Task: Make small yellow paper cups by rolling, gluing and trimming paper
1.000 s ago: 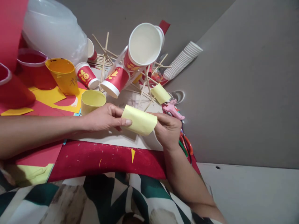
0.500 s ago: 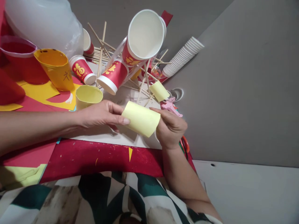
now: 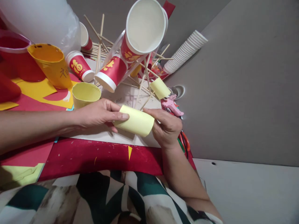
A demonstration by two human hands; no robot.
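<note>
A pale yellow paper tube (image 3: 137, 121) lies tilted across the space between my hands. My left hand (image 3: 102, 114) grips its left end, thumb on the outside and fingers partly hidden behind. At the other end my right hand (image 3: 167, 126) is closed around the edge, its index finger stretched along the upper rim. Just behind my left wrist stands an open yellow paper cup shape (image 3: 86, 93). Another small yellow paper tube (image 3: 160, 88) sits farther back, near a pink glue gun (image 3: 173, 106).
Red paper cups (image 3: 112, 73) lean in a clear bag amid wooden sticks (image 3: 99, 56). A stack of white cups (image 3: 185, 51) tilts against the grey wall (image 3: 245, 93). Orange-handled scissors (image 3: 186, 141) lie by my right forearm. An orange paper cup (image 3: 51, 67) stands at left.
The yellow tube has shifted slightly left and turned a little between my hands. My right hand has moved left with it; both hands keep their hold.
</note>
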